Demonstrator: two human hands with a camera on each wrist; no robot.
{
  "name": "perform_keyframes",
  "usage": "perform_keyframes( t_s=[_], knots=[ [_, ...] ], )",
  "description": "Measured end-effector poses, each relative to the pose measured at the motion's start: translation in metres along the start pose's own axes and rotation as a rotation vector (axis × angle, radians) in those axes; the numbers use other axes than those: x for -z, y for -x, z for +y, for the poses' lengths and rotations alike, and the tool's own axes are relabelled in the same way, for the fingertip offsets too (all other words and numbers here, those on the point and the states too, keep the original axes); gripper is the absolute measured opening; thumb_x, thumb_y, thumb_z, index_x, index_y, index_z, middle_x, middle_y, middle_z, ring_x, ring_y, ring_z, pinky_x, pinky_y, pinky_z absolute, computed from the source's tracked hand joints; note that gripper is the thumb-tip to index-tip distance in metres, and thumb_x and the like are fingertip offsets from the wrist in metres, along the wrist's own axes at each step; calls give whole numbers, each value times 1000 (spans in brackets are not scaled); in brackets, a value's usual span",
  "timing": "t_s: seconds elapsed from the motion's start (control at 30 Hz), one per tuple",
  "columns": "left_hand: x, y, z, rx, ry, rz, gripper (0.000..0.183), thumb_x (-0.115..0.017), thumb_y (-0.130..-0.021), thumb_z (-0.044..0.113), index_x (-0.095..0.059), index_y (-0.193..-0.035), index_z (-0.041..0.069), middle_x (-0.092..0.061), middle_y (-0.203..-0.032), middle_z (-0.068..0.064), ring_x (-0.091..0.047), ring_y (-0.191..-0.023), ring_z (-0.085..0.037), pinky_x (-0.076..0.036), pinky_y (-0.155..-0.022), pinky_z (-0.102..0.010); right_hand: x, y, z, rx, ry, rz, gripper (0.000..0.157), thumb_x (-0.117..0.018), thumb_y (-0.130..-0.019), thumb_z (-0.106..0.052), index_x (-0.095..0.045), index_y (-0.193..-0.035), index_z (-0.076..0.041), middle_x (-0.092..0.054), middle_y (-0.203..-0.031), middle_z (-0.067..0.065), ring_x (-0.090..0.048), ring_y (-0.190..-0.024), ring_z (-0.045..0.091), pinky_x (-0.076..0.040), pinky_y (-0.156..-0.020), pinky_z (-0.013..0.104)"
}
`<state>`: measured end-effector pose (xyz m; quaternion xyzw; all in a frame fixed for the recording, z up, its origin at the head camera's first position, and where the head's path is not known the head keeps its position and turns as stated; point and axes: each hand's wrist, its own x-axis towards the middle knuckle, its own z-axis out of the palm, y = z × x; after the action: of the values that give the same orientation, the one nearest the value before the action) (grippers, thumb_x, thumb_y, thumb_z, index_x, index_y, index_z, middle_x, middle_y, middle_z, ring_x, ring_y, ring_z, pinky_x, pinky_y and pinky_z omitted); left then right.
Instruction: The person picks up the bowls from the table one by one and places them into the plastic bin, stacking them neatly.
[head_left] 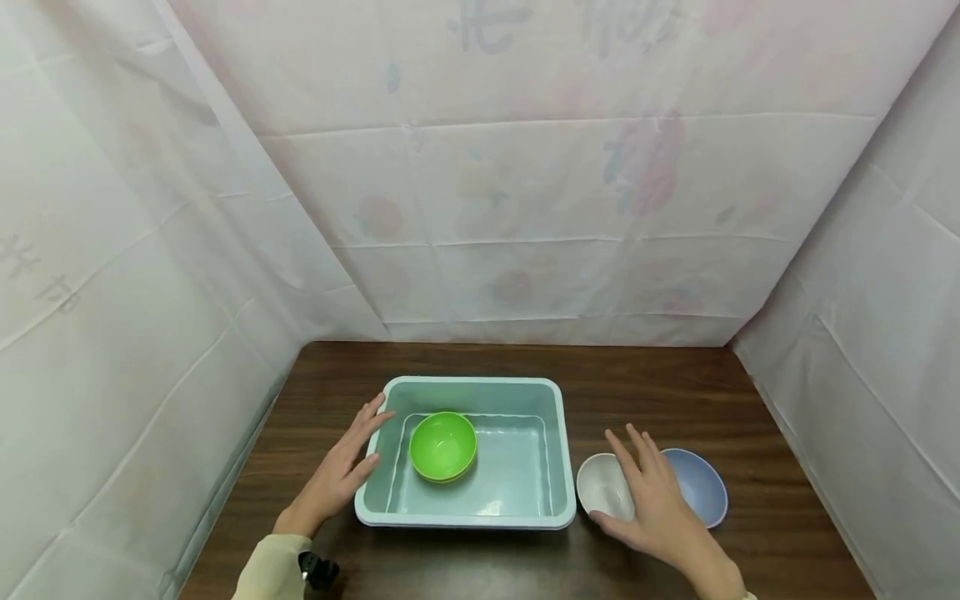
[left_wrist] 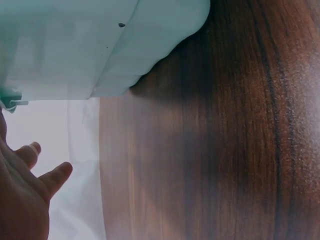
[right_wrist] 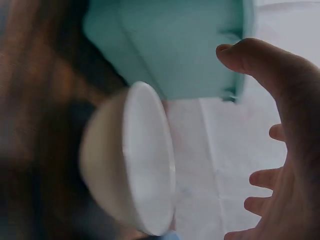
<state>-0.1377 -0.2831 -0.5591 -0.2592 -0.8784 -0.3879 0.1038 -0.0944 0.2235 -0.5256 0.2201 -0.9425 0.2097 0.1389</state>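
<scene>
A light teal plastic basin (head_left: 517, 492) stands on the table, with a green bowl (head_left: 442, 446) inside its left half; a thin yellowish edge shows under the green rim. My left hand (head_left: 337, 475) is at the basin's left rim, fingers spread and fingertips right at the edge. Over on the right, my right hand (head_left: 656, 508) hovers with spread fingers above a white bowl (head_left: 596, 483), overlapping part of it. In the right wrist view the white bowl (right_wrist: 110, 155) sits upright below the fingers, apart from them. A blue bowl (head_left: 701, 487) is just right of that hand, partly hidden by it.
The dark wood table (head_left: 345, 362) runs back to a white printed cloth (head_left: 525, 200). More white cloth hangs along the left side (head_left: 135, 333) and the right side (head_left: 877, 333). A black band (head_left: 318, 571) is on the left wrist.
</scene>
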Motion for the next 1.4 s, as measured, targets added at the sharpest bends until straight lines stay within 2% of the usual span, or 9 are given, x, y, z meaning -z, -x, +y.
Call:
perform_keyframes(
  t_s=[0.2,0.37,0.47,0.77,1.1,1.4],
  knots=[
    [1,-2,1,-20,-5,1,69,-59,-96,3,-39,-160,19,-21,-172,-10,-13,-161,-23,-5,-125,-17,-10,-3,4,-43,54,-90,117,-89,-70,-55,-28,-163,-15,-26,-162,31,-30,-144,59,-34,-101,81],
    [1,-1,1,-42,-1,4,69,-59,-95,3,-40,-159,16,-22,-172,-13,-13,-161,-22,-5,-125,-17,-10,-6,8,-72,68,-210,117,-89,-70,-56,-31,-162,-14,-26,-161,33,-33,-142,61,-35,-102,80],
    [0,0,1,-31,2,2,68,-59,-95,3,-40,-159,16,-22,-172,-11,-13,-161,-21,-4,-125,-16,-11,-6,10,-78,67,-267,117,-88,-71,-57,-30,-162,-14,-23,-162,32,-33,-142,61,-35,-103,79],
    [-1,1,1,24,8,-8,69,-59,-96,4,-39,-159,24,-21,-173,-5,-12,-161,-21,-4,-123,-13,-13,-10,7,-67,52,-307,110,-88,-70,-56,-38,-160,-15,-28,-162,30,-34,-142,61,-36,-101,80],
    [0,0,0,12,9,-13,68,-58,-96,4,-39,-159,21,-20,-173,-6,-12,-161,-20,-3,-123,-13,-21,-6,5,-20,43,-345,93,-88,-75,-41,-47,-155,-17,-32,-161,29,-34,-142,62,-37,-102,79],
    [0,0,-1,-4,-9,-1,68,-59,-96,4,-40,-159,20,-22,-172,-8,-13,-161,-25,-4,-124,-16,-23,-4,2,15,64,-361,77,-84,-78,-32,-55,-149,-26,-35,-163,23,-34,-144,60,-34,-102,82]
  ],
)
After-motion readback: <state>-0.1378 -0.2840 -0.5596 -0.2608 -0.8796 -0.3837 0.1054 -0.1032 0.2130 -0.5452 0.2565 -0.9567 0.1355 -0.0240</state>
